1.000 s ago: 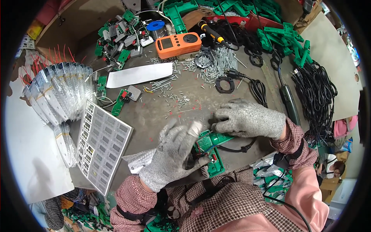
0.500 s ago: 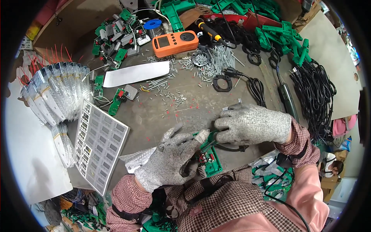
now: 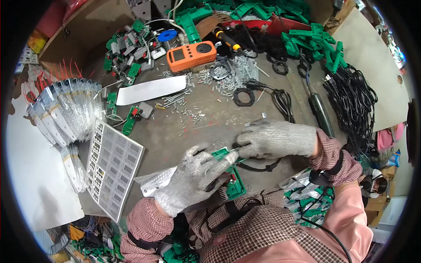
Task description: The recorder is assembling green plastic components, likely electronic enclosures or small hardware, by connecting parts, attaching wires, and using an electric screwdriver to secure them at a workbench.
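Observation:
A green plastic housing (image 3: 237, 187) with a circuit board and red parts lies at the table's front edge. My left hand (image 3: 190, 179), in a grey knit glove, grips it from the left, thumb and index finger closed over its edge. From the right, my gloved right hand (image 3: 276, 139) reaches its upper end with fingers pinched together. What those fingertips hold is hidden. A black cord (image 3: 258, 168) runs from the housing, under my right hand, toward the right.
Loose screws (image 3: 243, 70) and an orange meter (image 3: 191, 56) lie farther back. Black cords (image 3: 351, 96) and a screwdriver-like tool (image 3: 321, 115) are at right. A white label sheet (image 3: 115, 168), bubble-wrapped packets (image 3: 66, 111) and circuit boards (image 3: 130, 119) are at left.
My right hand has shifted slightly left and its fingertips are now closer to my left fingertips. The housing has tilted a little, showing more of its upper end.

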The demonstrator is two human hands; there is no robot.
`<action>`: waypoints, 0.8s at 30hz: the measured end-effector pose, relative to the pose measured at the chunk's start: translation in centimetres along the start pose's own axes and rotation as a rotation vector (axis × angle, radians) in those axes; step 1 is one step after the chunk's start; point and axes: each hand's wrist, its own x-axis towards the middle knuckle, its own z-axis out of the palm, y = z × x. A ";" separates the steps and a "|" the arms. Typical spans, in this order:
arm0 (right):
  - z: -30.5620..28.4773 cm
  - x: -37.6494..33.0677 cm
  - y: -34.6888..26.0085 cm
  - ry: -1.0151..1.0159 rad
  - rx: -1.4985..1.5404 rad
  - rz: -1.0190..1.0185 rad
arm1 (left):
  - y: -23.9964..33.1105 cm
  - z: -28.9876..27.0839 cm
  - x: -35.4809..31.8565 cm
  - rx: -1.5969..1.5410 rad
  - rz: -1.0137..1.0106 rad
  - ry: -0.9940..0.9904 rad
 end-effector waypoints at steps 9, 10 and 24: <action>-1.5 -3.2 3.6 0.515 -0.436 0.540 | 0.2 -0.7 0.7 -0.050 -0.018 -0.075; -1.9 -3.5 2.9 0.512 -0.440 0.526 | 0.1 -0.6 0.5 -0.046 -0.024 -0.063; 0.7 -8.7 -1.5 0.313 0.258 0.571 | 1.9 0.2 1.4 -0.011 -0.151 0.018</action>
